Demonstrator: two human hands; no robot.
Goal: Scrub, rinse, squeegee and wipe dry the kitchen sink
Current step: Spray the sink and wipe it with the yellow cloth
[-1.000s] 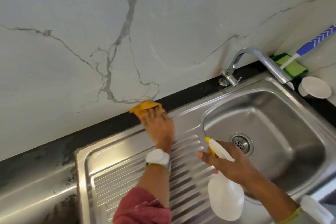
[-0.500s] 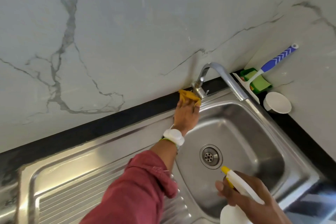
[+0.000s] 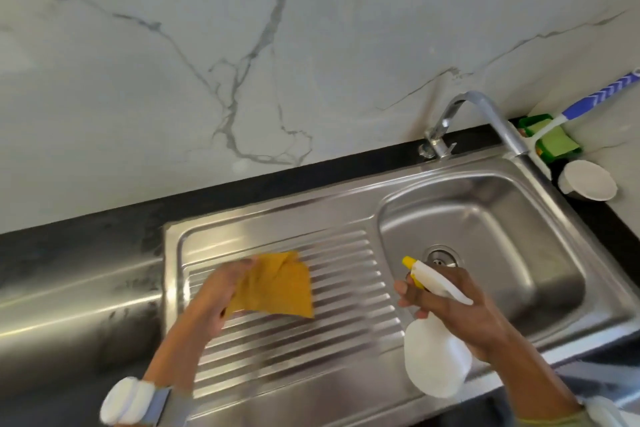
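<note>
A stainless steel sink (image 3: 346, 211) fills the lower half of the view, with a ribbed drainboard (image 3: 346, 315) on the left and a basin (image 3: 512, 246) with a drain (image 3: 443, 255) on the right. My left hand (image 3: 214, 298) holds a yellow cloth (image 3: 277, 288) above the drainboard, and the cloth hangs loose. My right hand (image 3: 460, 312) grips a white spray bottle (image 3: 436, 360) with a yellow nozzle, over the basin's left rim. The faucet (image 3: 485, 118) arches over the basin from the back.
A blue and white squeegee (image 3: 595, 97) leans in the back right corner over a green sponge (image 3: 554, 140). A white cup (image 3: 588, 180) stands on the black counter (image 3: 86, 243) beside the basin. A marble wall (image 3: 242, 45) rises behind.
My left hand has drawn the yellow cloth back from the faucet base to above the drainboard. The view has swung left. The spray bottle stays in my right hand.
</note>
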